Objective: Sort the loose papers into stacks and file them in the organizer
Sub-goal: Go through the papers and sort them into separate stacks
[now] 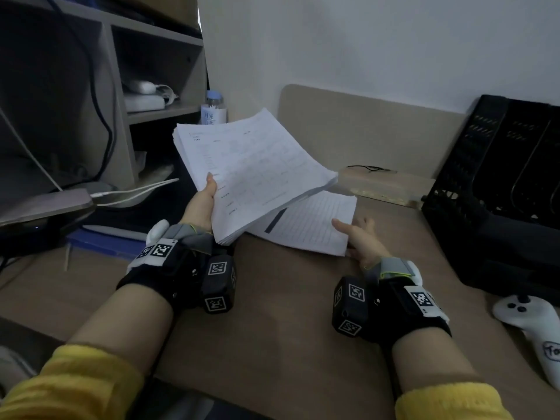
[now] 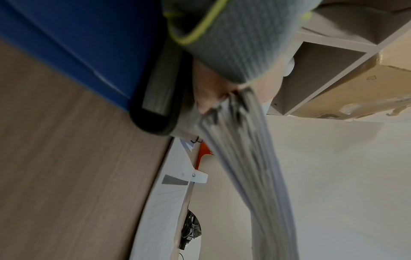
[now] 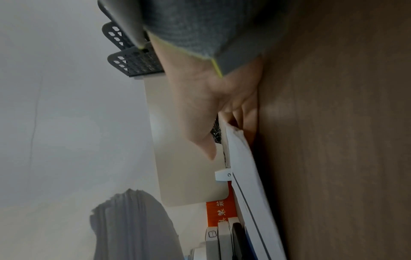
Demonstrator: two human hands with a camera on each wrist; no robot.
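Observation:
My left hand (image 1: 203, 199) grips a thick stack of printed papers (image 1: 253, 168) by its near left edge and holds it tilted above the desk; the left wrist view shows the stack's edge (image 2: 251, 167) fanning away from the fingers. A second, thinner stack with ruled lines (image 1: 312, 222) lies flat on the desk under it. My right hand (image 1: 359, 234) is at that stack's near right corner, thumb above the top sheet and fingers slipped under the edge (image 3: 235, 140). The black mesh file organizer (image 1: 497, 183) stands at the right.
A white controller (image 1: 527, 322) lies at the near right. Grey shelves (image 1: 157, 86) with cables, a blue-capped bottle (image 1: 213, 112) and a laptop edge (image 1: 45, 204) crowd the left. A beige panel (image 1: 363, 131) backs the wooden desk (image 1: 272, 328).

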